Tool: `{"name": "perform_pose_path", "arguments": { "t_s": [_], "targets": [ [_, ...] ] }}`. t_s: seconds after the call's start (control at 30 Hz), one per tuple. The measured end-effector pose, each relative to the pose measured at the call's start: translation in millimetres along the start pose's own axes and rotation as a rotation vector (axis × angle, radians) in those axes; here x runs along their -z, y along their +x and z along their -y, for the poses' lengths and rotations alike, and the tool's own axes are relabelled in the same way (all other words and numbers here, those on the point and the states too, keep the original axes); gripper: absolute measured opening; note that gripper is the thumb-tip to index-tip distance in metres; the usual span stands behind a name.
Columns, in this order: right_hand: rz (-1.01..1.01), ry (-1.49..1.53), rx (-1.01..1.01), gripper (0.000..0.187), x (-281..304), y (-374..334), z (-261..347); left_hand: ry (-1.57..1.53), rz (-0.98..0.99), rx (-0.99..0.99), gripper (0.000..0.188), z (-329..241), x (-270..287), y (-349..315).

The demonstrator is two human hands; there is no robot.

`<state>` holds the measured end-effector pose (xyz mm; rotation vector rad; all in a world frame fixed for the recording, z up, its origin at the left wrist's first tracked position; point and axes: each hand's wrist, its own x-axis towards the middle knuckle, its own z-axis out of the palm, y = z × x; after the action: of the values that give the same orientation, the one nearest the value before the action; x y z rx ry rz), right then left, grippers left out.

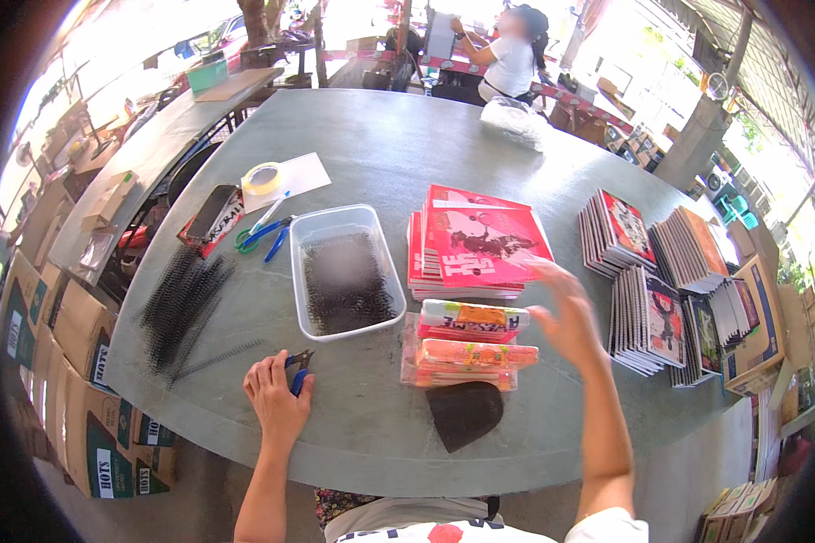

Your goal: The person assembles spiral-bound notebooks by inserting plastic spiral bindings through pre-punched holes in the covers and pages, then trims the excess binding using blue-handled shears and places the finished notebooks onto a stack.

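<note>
My left hand [277, 396] is closed round a pair of blue-handled pliers [299, 369] near the table's front edge, the jaws pointing away from me. Reaching forward on the right, my right hand [566, 315] is slightly blurred, its fingers apart with nothing seen in them. Its fingertips are by the near right corner of a stack of red-covered booklets [484, 237]. Left of that hand are two thick plastic-wrapped bundles, a white and green one [474, 319] and an orange one [476, 356]. A clear plastic tub [303, 315] of black spiral binding coils [349, 282] stands between my hands.
More black coils [183, 308] lie at the left, near scissors [252, 237], pens and a tape roll [263, 179]. A dark flat piece [465, 416] lies in front. Spiral-bound notebooks [647, 317] are stacked rightward beside a cardboard box [753, 321]. A person [509, 59] stands beyond the table.
</note>
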<state>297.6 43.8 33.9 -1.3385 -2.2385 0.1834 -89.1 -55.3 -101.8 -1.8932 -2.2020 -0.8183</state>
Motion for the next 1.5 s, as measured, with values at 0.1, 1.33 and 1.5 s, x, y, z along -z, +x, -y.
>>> {"name": "perform_pose_path", "arguments": {
  "t_s": [0.1, 1.33, 1.5],
  "targets": [
    [0.22, -0.23, 0.219, 0.073, -45.4, 66.8, -4.5, -0.022, -0.008, -0.014, 0.052, -3.4, -2.3, -0.6],
    [-0.272, 1.016, -0.148, 0.04, -27.7, -44.0, -26.7, -1.229, 0.417, -0.207, 0.039, -155.3, -6.9, 120.5],
    [-0.114, 0.427, -0.241, 0.02, 16.9, -124.7, 33.4, -1.489, 0.38, -0.092, 0.048, -105.2, -7.5, 103.6]
  ]
}}
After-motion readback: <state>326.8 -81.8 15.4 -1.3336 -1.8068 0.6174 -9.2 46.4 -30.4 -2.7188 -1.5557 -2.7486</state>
